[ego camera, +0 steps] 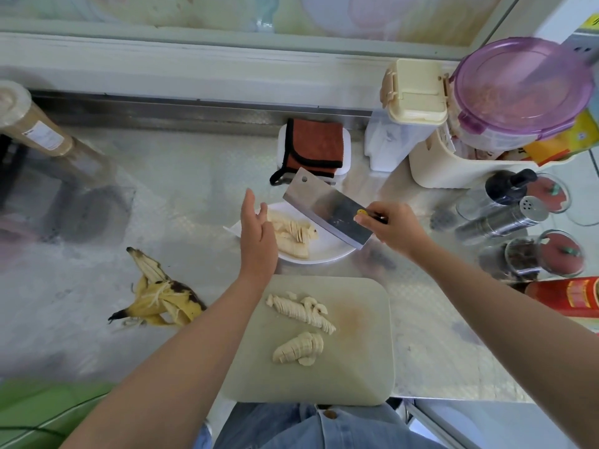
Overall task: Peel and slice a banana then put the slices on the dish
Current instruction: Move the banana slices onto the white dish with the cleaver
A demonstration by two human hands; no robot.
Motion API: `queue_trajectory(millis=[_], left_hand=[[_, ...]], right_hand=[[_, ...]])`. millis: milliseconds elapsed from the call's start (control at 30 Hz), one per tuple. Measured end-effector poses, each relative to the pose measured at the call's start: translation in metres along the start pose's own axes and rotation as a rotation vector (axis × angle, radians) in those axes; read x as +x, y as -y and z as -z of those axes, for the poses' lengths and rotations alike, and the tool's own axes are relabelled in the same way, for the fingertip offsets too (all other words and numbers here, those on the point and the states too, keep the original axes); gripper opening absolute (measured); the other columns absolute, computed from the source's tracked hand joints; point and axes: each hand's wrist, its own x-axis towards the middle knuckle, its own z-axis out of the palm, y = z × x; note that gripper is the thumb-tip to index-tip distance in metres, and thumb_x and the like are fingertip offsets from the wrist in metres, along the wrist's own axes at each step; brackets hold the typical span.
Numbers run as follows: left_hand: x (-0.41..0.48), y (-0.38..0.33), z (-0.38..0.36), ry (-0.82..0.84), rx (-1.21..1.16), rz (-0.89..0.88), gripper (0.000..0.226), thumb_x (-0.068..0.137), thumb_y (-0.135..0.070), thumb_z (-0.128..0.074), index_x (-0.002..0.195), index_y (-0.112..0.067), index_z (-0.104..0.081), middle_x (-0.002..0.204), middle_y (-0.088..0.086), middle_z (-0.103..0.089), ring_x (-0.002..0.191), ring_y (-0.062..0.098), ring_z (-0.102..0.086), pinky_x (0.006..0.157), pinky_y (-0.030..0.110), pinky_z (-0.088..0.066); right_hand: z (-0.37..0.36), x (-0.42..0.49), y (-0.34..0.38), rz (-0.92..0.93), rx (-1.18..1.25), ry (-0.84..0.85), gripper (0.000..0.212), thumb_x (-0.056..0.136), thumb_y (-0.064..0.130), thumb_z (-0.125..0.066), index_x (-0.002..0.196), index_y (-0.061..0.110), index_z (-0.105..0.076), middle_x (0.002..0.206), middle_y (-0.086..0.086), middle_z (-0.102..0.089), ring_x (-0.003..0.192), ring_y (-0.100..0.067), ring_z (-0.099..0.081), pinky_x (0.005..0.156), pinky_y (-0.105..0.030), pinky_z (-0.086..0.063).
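A white dish [327, 252] sits in the middle of the steel counter with a pile of banana slices [293, 233] on it. My left hand [257, 236] hovers flat and open over the dish's left edge, beside the pile. My right hand [393, 226] grips the handle of a cleaver [327, 210], whose broad blade tilts over the dish's right side. On the pale cutting board [359, 361] near me lie two more groups of banana slices: a long row [301, 311] and a shorter clump [299, 348]. The empty banana peel [162, 294] lies on the counter to the left.
A folded orange cloth [314, 147] lies behind the dish. Containers, a purple-lidded tub [522, 89], spice jars [505, 218] and a red bottle [567, 298] crowd the right side. A tan roll [35, 124] lies at the far left. The counter's edge runs just under the board.
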Motion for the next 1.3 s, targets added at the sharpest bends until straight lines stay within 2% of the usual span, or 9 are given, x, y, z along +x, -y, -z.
queue_trajectory(millis=[133,300,467,600,700,800,933,1133,1300], left_hand=[[0.001,-0.011,-0.002,-0.110,-0.301,0.256,0.057,0.102,-0.018,-0.038,0.151,-0.027,-0.010,0.156,-0.005,-0.021,0.140,0.009,-0.025,0.102,0.021,-0.025],[-0.012,-0.011,0.004,-0.120,-0.389,0.297,0.059,0.102,-0.019,-0.037,0.153,-0.023,-0.007,0.157,-0.002,-0.020,0.135,0.003,-0.026,0.097,0.018,-0.022],[-0.022,-0.021,0.005,-0.114,-0.444,0.278,0.055,0.103,-0.028,-0.024,0.153,-0.022,-0.003,0.154,-0.003,-0.026,0.117,-0.001,-0.040,0.098,0.020,-0.020],[-0.023,-0.020,0.010,-0.127,-0.402,0.244,0.054,0.103,-0.026,-0.026,0.153,-0.023,-0.006,0.152,-0.003,-0.028,0.128,0.007,-0.046,0.099,0.023,-0.023],[-0.025,-0.007,0.019,-0.143,-0.140,0.118,0.051,0.097,-0.033,-0.036,0.146,-0.023,-0.029,0.139,-0.005,-0.045,0.119,0.011,-0.052,0.097,0.024,-0.035],[-0.032,0.006,0.025,-0.090,0.285,-0.137,0.026,0.098,-0.022,-0.045,0.119,-0.016,-0.059,0.115,0.000,-0.056,0.098,0.012,-0.057,0.082,0.021,-0.044],[-0.057,0.025,0.027,-0.033,0.563,-0.359,0.015,0.089,-0.015,-0.057,0.100,-0.015,-0.068,0.098,-0.001,-0.059,0.085,0.015,-0.054,0.074,0.031,-0.047],[-0.114,0.060,0.027,-0.102,0.757,-0.269,0.017,0.082,-0.014,-0.064,0.099,-0.012,-0.064,0.098,0.007,-0.056,0.086,0.024,-0.053,0.073,0.040,-0.049],[-0.154,0.076,0.020,-0.096,0.782,-0.112,0.046,0.084,-0.018,-0.061,0.128,-0.007,-0.050,0.131,0.014,-0.048,0.122,0.028,-0.041,0.102,0.037,-0.036]], right_hand=[[-0.012,-0.016,0.007,0.007,0.091,0.038,0.040,0.090,0.032,-0.063,0.057,0.019,-0.045,0.048,0.006,-0.040,0.048,-0.013,-0.037,0.056,-0.030,-0.032],[-0.025,-0.027,0.002,0.044,0.054,0.057,0.032,0.090,0.034,-0.063,0.062,0.020,-0.055,0.049,0.008,-0.047,0.047,-0.008,-0.039,0.070,-0.040,-0.041],[-0.032,-0.026,0.011,0.092,-0.034,0.072,0.031,0.089,0.034,-0.063,0.062,0.028,-0.052,0.054,0.007,-0.047,0.053,-0.015,-0.043,0.055,-0.032,-0.034],[-0.034,-0.020,0.014,0.054,-0.112,0.050,0.032,0.090,0.037,-0.062,0.066,0.017,-0.056,0.056,0.003,-0.051,0.056,-0.017,-0.046,0.054,-0.032,-0.034],[-0.029,-0.020,0.012,0.033,-0.088,-0.007,0.041,0.090,0.034,-0.061,0.058,0.016,-0.044,0.053,0.003,-0.042,0.052,-0.013,-0.039,0.053,-0.030,-0.029],[-0.021,-0.030,0.007,0.044,-0.035,-0.033,0.044,0.091,0.032,-0.061,0.057,0.013,-0.040,0.052,0.004,-0.036,0.050,-0.009,-0.033,0.050,-0.023,-0.023],[-0.015,-0.058,-0.011,0.083,-0.016,0.042,0.042,0.090,0.031,-0.063,0.056,0.017,-0.043,0.051,0.004,-0.038,0.049,-0.011,-0.033,0.052,-0.023,-0.026],[-0.023,-0.107,-0.050,0.072,-0.083,0.088,0.036,0.089,0.036,-0.063,0.063,0.014,-0.054,0.054,-0.003,-0.048,0.050,-0.014,-0.038,0.053,-0.030,-0.029],[-0.035,-0.125,-0.068,0.057,-0.125,0.052,0.043,0.091,0.037,-0.059,0.063,0.007,-0.049,0.055,-0.012,-0.051,0.054,-0.029,-0.048,0.052,-0.034,-0.033]])
